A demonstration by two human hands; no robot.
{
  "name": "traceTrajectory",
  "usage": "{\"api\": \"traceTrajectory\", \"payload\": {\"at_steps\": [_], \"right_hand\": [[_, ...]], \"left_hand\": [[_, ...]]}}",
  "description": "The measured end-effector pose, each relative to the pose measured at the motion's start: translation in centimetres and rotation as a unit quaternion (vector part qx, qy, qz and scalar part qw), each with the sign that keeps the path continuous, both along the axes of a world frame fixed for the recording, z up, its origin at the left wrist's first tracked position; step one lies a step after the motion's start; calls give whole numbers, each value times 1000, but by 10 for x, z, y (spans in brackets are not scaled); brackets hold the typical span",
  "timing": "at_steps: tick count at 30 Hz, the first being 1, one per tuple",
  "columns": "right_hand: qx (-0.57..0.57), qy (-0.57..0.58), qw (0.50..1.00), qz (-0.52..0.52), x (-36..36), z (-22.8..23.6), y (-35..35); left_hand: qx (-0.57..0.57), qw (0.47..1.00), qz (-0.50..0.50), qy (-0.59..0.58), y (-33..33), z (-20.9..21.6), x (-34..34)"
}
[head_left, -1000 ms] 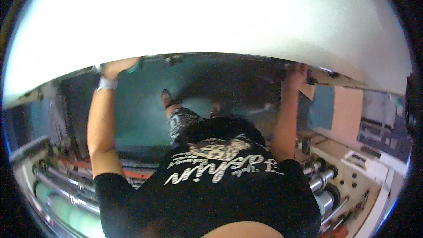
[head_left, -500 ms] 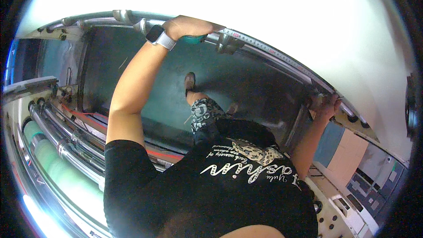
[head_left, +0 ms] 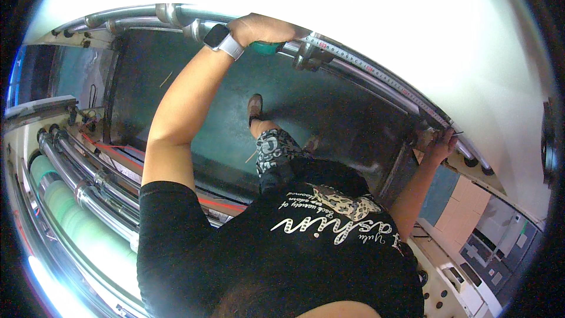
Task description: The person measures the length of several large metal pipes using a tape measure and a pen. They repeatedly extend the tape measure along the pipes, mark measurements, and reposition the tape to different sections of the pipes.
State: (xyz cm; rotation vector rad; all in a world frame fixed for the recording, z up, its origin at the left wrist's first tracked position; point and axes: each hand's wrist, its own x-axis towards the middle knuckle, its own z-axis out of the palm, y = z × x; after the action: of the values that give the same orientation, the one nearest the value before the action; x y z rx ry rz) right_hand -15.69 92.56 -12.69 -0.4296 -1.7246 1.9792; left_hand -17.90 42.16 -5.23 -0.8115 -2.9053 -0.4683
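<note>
My left hand (head_left: 268,28), with a watch (head_left: 217,38) on its wrist, is closed around a tape measure with a green case (head_left: 268,47), mostly hidden under the palm. From it the white tape blade (head_left: 371,72) stretches to the right along the edge of a broad white sheet (head_left: 376,6). At the blade's far right end, my right hand (head_left: 442,144) pinches the tip with its fingers. Just beneath the blade run metal bars with a dark collar (head_left: 310,55) near my left hand.
Several metal rollers (head_left: 94,191) and a green-white roller (head_left: 76,215) lie at lower left. Below me is a dark green floor (head_left: 218,94). Cardboard (head_left: 468,209) stands at the right, beside a cream machine side panel (head_left: 450,277).
My left hand has shifted slightly right and up with the tape measure case. My right hand stays at the blade's end, nearly in the same place.
</note>
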Motion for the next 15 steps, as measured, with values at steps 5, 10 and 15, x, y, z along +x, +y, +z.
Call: {"api": "traceTrajectory", "payload": {"at_steps": [5, 10, 15], "right_hand": [[35, 4, 999, 17, -4, -6, 10], [-33, -11, 999, -17, -1, 7, -2], [0, 29, 998, 50, -3, -6, 17]], "left_hand": [[12, 1000, 26, -13, 6, 9, 2], [-16, 999, 32, -36, 7, 3, -2], [28, 995, 37, -86, 10, 14, 1]]}}
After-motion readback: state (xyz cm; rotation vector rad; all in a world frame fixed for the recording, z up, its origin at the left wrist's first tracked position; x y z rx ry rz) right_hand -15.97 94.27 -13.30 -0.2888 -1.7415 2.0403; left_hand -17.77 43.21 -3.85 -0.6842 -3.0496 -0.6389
